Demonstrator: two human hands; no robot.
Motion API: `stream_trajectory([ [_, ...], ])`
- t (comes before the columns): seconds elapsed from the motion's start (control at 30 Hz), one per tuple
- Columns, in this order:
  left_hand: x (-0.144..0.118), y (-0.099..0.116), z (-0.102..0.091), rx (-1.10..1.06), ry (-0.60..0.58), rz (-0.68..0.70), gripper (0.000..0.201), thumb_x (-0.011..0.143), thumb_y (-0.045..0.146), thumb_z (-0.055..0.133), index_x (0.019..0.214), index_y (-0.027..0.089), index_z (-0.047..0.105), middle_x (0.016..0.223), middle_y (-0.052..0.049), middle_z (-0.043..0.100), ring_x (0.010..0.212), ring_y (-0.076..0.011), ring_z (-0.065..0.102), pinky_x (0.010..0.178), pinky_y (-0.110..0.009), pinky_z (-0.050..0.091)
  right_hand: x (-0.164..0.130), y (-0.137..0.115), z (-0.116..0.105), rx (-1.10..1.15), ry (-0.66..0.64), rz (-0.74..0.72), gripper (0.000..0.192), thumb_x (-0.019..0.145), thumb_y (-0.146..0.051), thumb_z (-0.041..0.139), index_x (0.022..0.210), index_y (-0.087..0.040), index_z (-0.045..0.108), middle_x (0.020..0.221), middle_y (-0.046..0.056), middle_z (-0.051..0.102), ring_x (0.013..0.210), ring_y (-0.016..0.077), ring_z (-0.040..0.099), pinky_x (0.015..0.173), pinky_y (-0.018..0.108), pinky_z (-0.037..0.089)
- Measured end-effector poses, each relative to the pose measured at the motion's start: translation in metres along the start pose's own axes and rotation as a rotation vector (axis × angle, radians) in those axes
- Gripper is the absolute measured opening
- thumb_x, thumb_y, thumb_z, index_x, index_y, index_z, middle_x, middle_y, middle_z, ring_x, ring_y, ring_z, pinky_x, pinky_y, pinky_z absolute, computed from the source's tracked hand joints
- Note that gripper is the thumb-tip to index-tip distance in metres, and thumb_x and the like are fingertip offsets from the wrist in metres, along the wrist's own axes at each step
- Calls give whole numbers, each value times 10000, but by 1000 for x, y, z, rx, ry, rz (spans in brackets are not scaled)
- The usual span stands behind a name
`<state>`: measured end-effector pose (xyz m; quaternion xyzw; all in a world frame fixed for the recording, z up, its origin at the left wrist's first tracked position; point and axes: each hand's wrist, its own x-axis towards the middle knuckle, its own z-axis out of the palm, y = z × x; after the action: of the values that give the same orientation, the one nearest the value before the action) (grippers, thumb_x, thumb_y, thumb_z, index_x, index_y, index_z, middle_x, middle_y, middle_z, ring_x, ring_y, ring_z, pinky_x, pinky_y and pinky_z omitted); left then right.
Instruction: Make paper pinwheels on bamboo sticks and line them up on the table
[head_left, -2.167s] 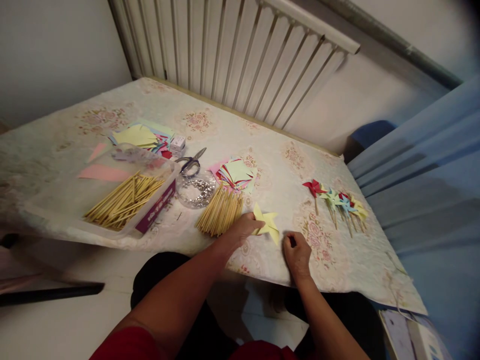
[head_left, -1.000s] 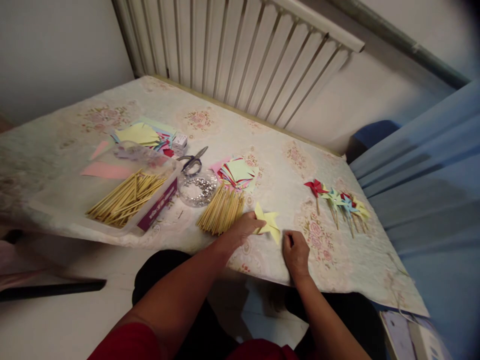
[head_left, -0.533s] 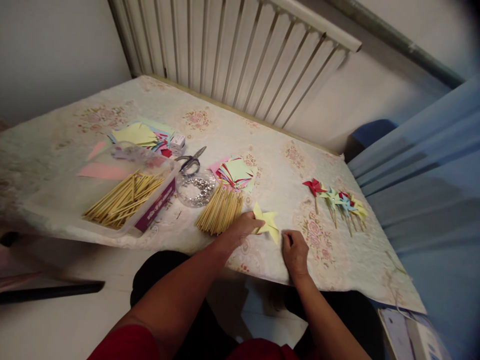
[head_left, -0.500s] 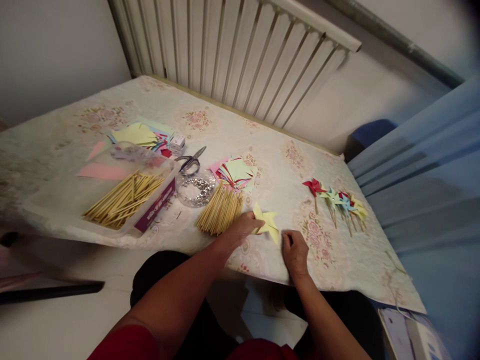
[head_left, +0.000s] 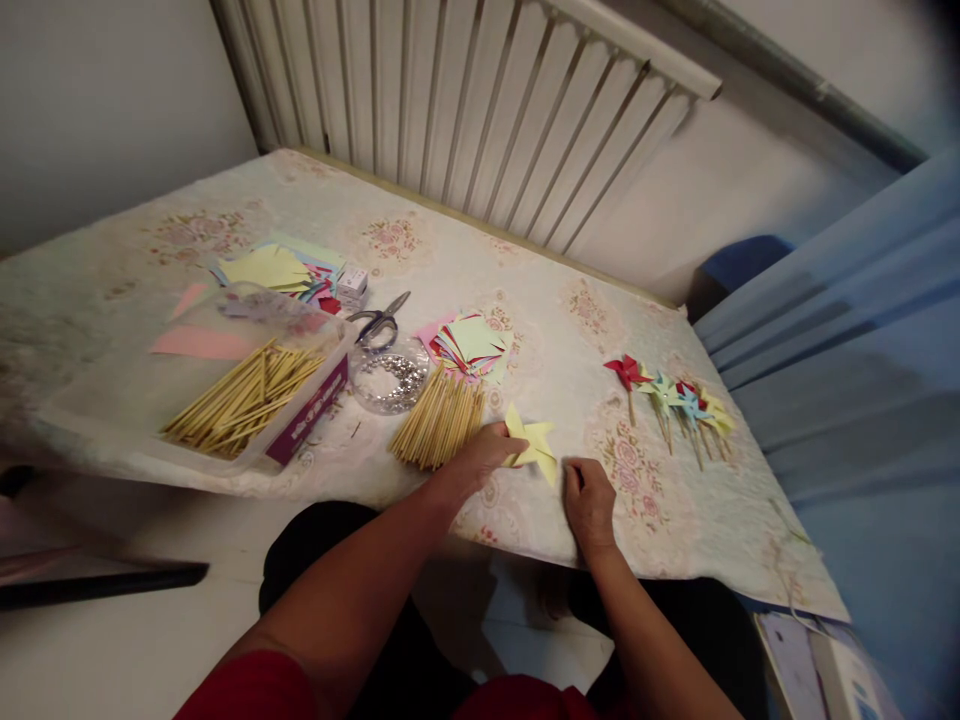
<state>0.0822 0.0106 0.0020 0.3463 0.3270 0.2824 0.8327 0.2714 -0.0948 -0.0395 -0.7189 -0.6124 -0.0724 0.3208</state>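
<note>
Nothing has shifted on floral tablecloth (head_left: 525, 290) below radiator (head_left: 465, 110).

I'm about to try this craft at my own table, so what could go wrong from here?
The yellow pinwheel lies near the table's front edge, pinned only by the left hand; a slip might crease it or push it off. The loose sticks sit right beside that hand and may scatter if nudged. The open dish of pins behind them could spill.

Sleeves: red, short, ending above the elbows.
Forearms: bare.
Trousers: black.
Hands: bare, with no gloves or rings seen.
</note>
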Motion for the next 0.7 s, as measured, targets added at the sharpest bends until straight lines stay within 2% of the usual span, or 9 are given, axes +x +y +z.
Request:
stream_trajectory([
  [0.3, -1, 1, 1, 9, 6, 7, 221, 610, 129, 635, 825, 80, 647, 708, -26, 655, 598, -109, 549, 582, -221, 403, 0, -1, -1, -7, 3, 32, 159, 877, -216, 468, 823, -176, 612, 782, 55, 617, 747, 186, 560, 727, 323, 462],
  [0.53, -3, 2, 2, 23, -22, 21, 218, 612, 159, 642, 820, 92, 654, 715, -30, 658, 609, -118, 555, 593, -227, 406, -1, -1, -1, 42, 14, -43, 205, 882, -173, 440, 930, -179, 639, 894, 87, 662, 857, 212, 592, 804, 375, 486],
  [0.7, -4, 3, 2, 24, -11, 12, 229, 607, 166, 653, 825, 94, 655, 706, -26, 654, 601, -115, 547, 589, -223, 403, -1, -2, -2, 68, -40, -120, 213, 879, -152, 453, 925, -206, 653, 871, 63, 665, 852, 208, 579, 790, 372, 487],
])
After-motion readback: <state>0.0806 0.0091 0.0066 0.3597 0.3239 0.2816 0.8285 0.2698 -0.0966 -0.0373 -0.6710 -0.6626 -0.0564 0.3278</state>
